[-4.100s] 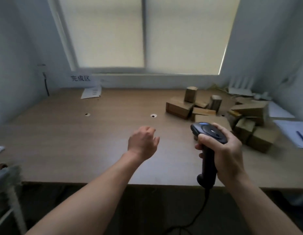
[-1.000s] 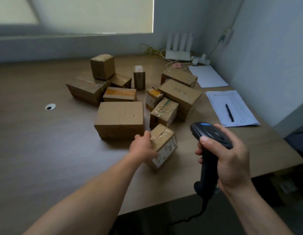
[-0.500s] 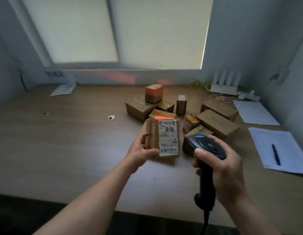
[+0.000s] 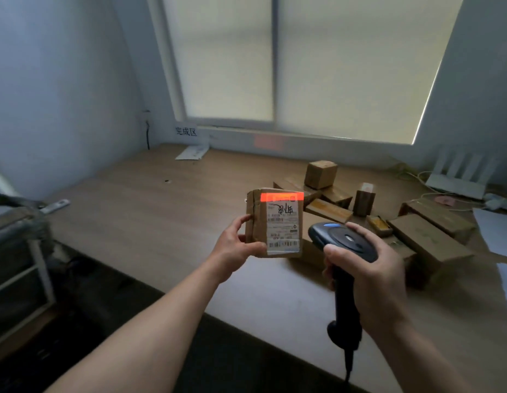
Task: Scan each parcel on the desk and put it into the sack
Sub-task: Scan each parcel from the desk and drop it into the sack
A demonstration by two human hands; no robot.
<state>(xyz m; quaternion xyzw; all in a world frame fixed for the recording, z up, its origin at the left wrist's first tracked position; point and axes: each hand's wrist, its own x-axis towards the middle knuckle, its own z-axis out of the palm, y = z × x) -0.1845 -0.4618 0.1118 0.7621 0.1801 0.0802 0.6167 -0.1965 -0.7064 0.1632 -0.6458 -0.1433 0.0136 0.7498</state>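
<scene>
My left hand grips a small brown cardboard parcel above the desk, its white shipping label facing me. A red scan light falls across the label's top edge. My right hand holds a black handheld barcode scanner by its handle, its head just right of the parcel and aimed at it. Several more cardboard parcels lie piled on the right part of the wooden desk. At the far left edge a dark sack hangs on a white frame beside the desk.
A white router with cables stands at the back right by the window. White papers lie at the desk's right edge. A paper sign and a sheet sit at the back left. The scanner cable hangs below the desk front.
The view has swung left, bringing the sack into sight. My left hand keeps the lifted parcel upright, and the red scan light still lies on the label's top. The scanner stays close beside it.
</scene>
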